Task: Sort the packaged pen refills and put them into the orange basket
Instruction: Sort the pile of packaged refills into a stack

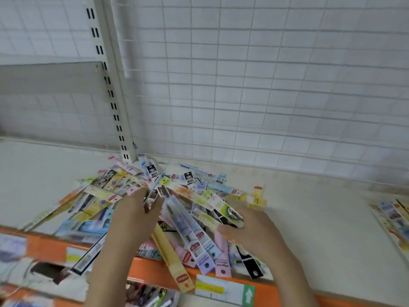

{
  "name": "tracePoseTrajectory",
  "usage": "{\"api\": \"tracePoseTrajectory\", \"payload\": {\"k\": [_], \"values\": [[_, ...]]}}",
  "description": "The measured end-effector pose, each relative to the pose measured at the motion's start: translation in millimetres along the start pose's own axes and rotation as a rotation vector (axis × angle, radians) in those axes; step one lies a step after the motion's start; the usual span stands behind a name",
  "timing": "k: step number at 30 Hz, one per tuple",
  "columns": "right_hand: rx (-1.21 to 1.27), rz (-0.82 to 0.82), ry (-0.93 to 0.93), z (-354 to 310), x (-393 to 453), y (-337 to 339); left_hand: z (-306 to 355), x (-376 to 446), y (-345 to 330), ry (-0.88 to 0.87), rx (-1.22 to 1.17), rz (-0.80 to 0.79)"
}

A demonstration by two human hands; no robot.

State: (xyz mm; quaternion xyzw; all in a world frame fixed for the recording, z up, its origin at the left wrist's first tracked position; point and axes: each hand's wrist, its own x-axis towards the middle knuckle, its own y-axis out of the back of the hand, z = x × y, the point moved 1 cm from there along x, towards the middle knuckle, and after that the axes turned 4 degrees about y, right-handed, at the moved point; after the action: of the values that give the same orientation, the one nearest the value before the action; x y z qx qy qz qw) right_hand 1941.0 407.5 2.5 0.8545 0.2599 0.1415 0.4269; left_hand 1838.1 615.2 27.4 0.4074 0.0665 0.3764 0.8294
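Note:
A loose heap of packaged pen refills [124,196] in pastel sleeves covers the white shelf, some hanging over its orange front edge. My left hand [135,209] reaches into the middle of the heap and its fingers pinch a few packs near the top. My right hand [250,231] is on the heap's right side, fingers curled round the end of a green and white refill pack [228,212]. No orange basket is in view.
The shelf [309,218] has an orange front rail [152,271] with a price label [223,289]. A wire grid back panel [265,85] and a slotted upright [112,85] stand behind. More refill packs [394,222] lie at the far right, and goods show on the shelf below.

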Motion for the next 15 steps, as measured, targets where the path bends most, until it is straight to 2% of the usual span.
{"api": "tracePoseTrajectory", "payload": {"k": [2, 6, 15], "values": [[-0.067, -0.056, -0.009, -4.2, 2.2, -3.6, -5.8, -4.1, 1.6, 0.011, -0.015, 0.001], [-0.128, -0.016, -0.022, -3.3, 4.6, -2.4, -13.4, -7.3, 1.3, 0.026, 0.004, -0.012], [-0.054, 0.277, -0.066, 16.4, -8.3, 25.5, -4.0, -7.1, -13.7, -0.027, 0.029, -0.052]]}}
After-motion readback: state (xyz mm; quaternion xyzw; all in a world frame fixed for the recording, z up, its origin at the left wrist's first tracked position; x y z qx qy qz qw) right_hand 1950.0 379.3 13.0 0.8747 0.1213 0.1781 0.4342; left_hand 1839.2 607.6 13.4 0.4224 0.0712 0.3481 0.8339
